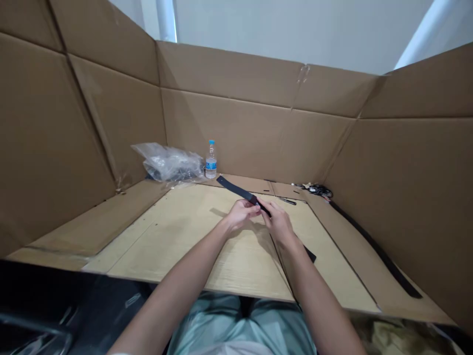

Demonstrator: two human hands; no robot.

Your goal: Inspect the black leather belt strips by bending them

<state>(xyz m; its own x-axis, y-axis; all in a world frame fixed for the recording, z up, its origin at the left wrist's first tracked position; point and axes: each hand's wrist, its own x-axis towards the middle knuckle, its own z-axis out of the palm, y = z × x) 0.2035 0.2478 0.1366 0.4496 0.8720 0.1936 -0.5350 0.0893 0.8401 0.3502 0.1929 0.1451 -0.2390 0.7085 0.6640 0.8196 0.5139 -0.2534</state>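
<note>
A long black strap (236, 189) is held above the wooden board by both of my hands. Its free end points up and to the left, towards the back of the board. My left hand (242, 215) pinches it from below, close to a darker band on it. Just to the right, my right hand (278, 220) has its fingers closed around the strap. A black end piece (309, 254) shows beside my right forearm; whether it belongs to the same strap is hidden. A thin dark line runs down the board by my right wrist, and I cannot tell if it is a cord.
Cardboard walls (229, 133) enclose the back and sides. At the back left are a clear plastic bag (172, 165) and a water bottle (211, 162). A small pen-like tool (288, 201), a dark tangled bundle (320, 190) and another black strap (377, 251) lie right.
</note>
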